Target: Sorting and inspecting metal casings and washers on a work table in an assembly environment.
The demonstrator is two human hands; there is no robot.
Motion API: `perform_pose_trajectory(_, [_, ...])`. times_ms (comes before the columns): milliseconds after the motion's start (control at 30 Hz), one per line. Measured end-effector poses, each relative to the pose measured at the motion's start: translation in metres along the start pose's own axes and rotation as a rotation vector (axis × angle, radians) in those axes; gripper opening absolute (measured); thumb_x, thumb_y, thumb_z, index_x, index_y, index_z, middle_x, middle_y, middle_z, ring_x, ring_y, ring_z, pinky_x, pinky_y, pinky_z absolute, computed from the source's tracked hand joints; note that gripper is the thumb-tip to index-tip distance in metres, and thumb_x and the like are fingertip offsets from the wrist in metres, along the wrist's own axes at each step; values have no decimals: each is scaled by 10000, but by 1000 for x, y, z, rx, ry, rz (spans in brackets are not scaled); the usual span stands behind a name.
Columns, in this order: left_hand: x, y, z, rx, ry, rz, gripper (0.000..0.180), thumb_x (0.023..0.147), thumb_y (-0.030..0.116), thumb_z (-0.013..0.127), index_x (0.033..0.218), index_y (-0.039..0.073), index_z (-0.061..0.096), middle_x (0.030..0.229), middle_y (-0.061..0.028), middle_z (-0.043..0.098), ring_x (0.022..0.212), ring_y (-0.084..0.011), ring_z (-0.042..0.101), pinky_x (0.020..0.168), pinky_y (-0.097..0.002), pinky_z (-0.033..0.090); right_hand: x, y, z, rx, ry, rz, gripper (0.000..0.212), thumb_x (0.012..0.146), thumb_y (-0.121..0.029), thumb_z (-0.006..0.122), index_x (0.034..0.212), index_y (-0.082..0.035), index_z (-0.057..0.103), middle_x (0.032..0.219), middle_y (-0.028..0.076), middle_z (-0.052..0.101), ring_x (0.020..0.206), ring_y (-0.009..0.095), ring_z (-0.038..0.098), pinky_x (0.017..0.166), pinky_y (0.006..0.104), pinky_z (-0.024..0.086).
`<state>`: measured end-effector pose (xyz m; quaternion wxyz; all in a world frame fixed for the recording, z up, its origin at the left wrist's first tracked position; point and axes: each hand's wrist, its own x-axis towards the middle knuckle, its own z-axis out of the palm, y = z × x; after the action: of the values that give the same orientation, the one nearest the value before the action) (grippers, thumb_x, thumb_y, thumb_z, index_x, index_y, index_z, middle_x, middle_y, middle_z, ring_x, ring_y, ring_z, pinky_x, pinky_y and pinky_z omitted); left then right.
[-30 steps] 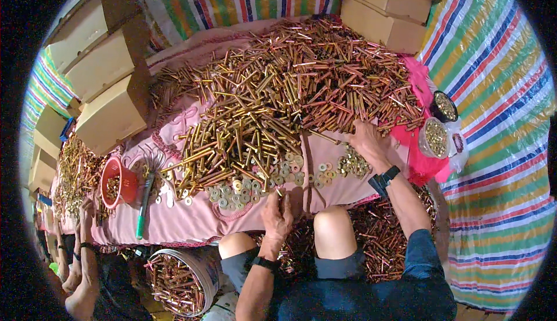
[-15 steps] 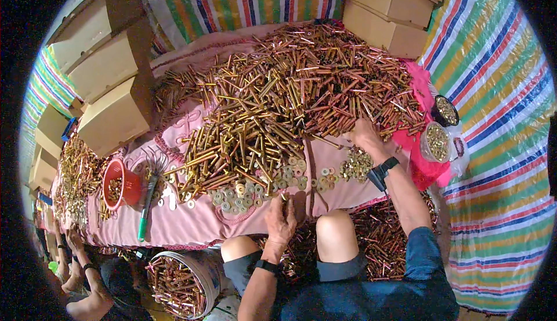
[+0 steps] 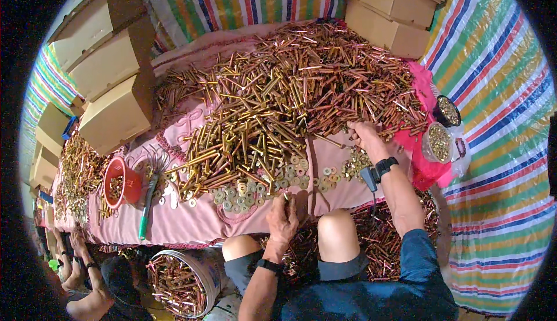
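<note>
My left hand (image 3: 282, 219) is closed above the cloth's front edge, with the tip of a small pale metal piece showing between thumb and fingers; the rest is hidden. At the near right edge of a heap of reddish metal rods (image 3: 342, 80), my right hand (image 3: 364, 136) has its fingers drawn together; whatever they grip is hidden. Long yellowish bolts (image 3: 243, 138) lie heaped left of it. Flat round washers (image 3: 249, 193) spread in front of the bolts. Small brassy nuts (image 3: 354, 163) lie just under my right hand.
Pink cloth (image 3: 191, 222) covers the table. A red basket (image 3: 123, 185) and green-handled whisk-like tool (image 3: 149, 205) are at left, tubs of small parts (image 3: 439, 141) at right. Cardboard boxes (image 3: 116, 115) stand behind. Below are a full bucket (image 3: 180, 283) and another person's arms (image 3: 87, 269).
My right hand has shifted slightly left and down along the edge of the rods, and the dark box at its wrist has swung left. My left hand stays nearly in place.
</note>
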<state>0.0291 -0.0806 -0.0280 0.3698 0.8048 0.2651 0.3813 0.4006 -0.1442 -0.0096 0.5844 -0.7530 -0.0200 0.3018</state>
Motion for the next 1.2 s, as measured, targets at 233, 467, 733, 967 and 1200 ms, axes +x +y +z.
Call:
perform_pose_trajectory(233, [-4, -10, -1, -66, 41, 17, 203, 921, 46, 651, 1119, 25, 608, 904, -189, 648, 820, -400, 655, 663, -449, 517, -63, 7, 37, 55, -255, -5, 143, 907, -210, 733, 863, -102, 650, 675, -9, 611, 524, 82, 534, 440, 221, 391])
perform_pose_trajectory(467, [-2, -5, -4, -70, 36, 14, 206, 925, 43, 639, 1129, 34, 608, 922, -214, 648, 822, -423, 652, 668, -470, 516, -183, -2, 94, -25, -586, -319, 192, 910, -108, 716, 1047, -14, 620, 831, 48, 674, 694, 98, 640, 596, 225, 522])
perform_pose_trajectory(733, [-6, -15, -3, -86, 2, 40, 372, 878, 27, 639, 1248, 43, 599, 980, -233, 635, 881, -442, 638, 706, -488, 519, -225, 13, 112, -153, -541, -734, 710, 893, -14, 665, 1517, -28, 325, 962, 118, 678, 832, 172, 666, 738, 303, 540])
perform_pose_trajectory(967, [-2, -12, -4, -102, -6, 93, 389, 867, -2, 633, 1253, 25, 594, 978, -230, 625, 867, -441, 634, 700, -480, 513, -230, 14, 107, -312, -455, -933, 676, 893, -11, 674, 1498, -53, 375, 1014, 128, 687, 838, 170, 677, 761, 317, 567])
perform_pose_trajectory(1200, [-2, -9, -6, -100, -1, 62, 334, 885, 10, 633, 1219, 15, 621, 952, -221, 628, 830, -427, 643, 682, -459, 512, -236, 4, 106, -479, -393, -1273, 550, 890, -52, 680, 1399, -61, 473, 1217, 197, 662, 1053, 371, 680, 874, 427, 574])
